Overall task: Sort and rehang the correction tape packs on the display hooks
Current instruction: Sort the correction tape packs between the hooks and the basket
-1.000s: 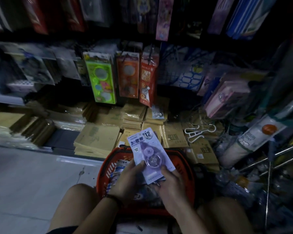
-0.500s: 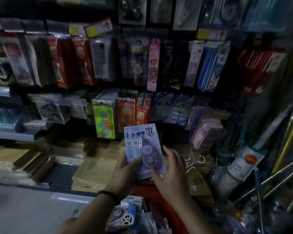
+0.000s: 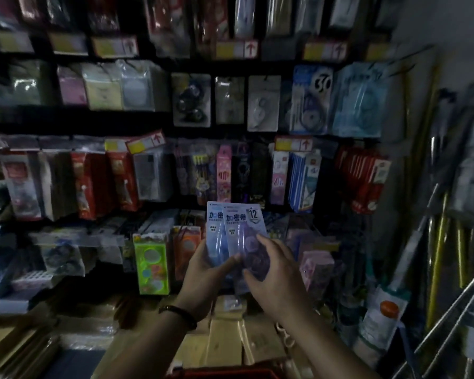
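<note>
A dim stationery shop aisle, seen from the wearer's head looking forward at a dark display wall [image 3: 159, 119] packed with rows of hanging blister packs, with yellow price tags [image 3: 145, 143] marked by red arrows clipped above several rows. Near the upper right of the wall hang blue correction tape packs [image 3: 309, 99], one printed with a large "30". At the middle of the view, in front of the lower rows, both bare hands hold up two pale purple correction tape packs [image 3: 237, 228], overlapped and fanned slightly, the front one showing Chinese lettering and a "12" badge at its top right corner. The left hand [image 3: 205, 274], with a dark bracelet [image 3: 179, 315] at the wrist, grips the packs' left edge with thumb in front. The right hand [image 3: 274, 272] closes its fingers around the packs' lower right side. Just left of the hands hangs a bright green pack [image 3: 151, 263] with round windows. Below, stacks of brown paper goods [image 3: 225, 340] lie on a low shelf, and the red rim of a basket [image 3: 230, 373] shows at the bottom edge. Metal poles [image 3: 438, 242] lean along the right side.
</note>
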### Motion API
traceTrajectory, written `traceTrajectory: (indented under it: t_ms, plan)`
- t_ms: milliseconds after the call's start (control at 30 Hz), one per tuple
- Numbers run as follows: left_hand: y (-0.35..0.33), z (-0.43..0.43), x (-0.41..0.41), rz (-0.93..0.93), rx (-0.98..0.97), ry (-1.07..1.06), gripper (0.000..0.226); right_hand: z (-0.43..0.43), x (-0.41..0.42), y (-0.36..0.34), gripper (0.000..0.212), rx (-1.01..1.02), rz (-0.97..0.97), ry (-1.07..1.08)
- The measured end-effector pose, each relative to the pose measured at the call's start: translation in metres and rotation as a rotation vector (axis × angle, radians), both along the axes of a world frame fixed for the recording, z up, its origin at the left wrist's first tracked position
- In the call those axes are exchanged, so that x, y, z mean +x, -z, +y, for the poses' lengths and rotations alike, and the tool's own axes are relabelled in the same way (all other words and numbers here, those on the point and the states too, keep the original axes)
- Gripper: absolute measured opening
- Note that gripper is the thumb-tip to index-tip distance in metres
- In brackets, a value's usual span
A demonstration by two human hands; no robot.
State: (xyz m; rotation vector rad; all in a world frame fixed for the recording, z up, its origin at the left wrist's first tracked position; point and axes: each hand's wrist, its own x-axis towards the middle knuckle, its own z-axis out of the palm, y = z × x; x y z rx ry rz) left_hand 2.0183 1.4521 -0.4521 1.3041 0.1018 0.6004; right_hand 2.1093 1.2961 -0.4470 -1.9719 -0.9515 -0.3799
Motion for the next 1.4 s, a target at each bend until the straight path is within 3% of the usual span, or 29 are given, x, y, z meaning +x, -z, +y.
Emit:
traceTrajectory:
  t_ms: [200,500,800,1000,1133,1400]
  plan:
    - [-0.053,0.003,0.041,-0.07,-0.007,0.004,0.041,-0.021,0.045,-0.064,0.083,0.016,-0.11,0.102]
    - [-0.147,-0.005,0.115,-0.133,0.165,0.007,0.032,-0.061,0.129,-0.141,0.082,0.01,-0.267,0.249]
    - [-0.227,-0.019,0.179,-0.119,0.397,-0.093,0.029,-0.097,0.218,-0.213,0.081,0.046,-0.247,0.437]
    - [-0.245,-0.025,0.215,-0.099,0.528,-0.163,0.033,-0.102,0.255,-0.242,0.077,0.039,-0.295,0.478]
    - [-0.239,-0.027,0.227,-0.086,0.53,-0.164,0.035,-0.105,0.274,-0.258,0.076,-0.024,-0.372,0.525]
    - [-0.235,-0.018,0.244,-0.085,0.491,-0.157,0.035,-0.088,0.295,-0.27,0.085,0.065,-0.45,0.531]
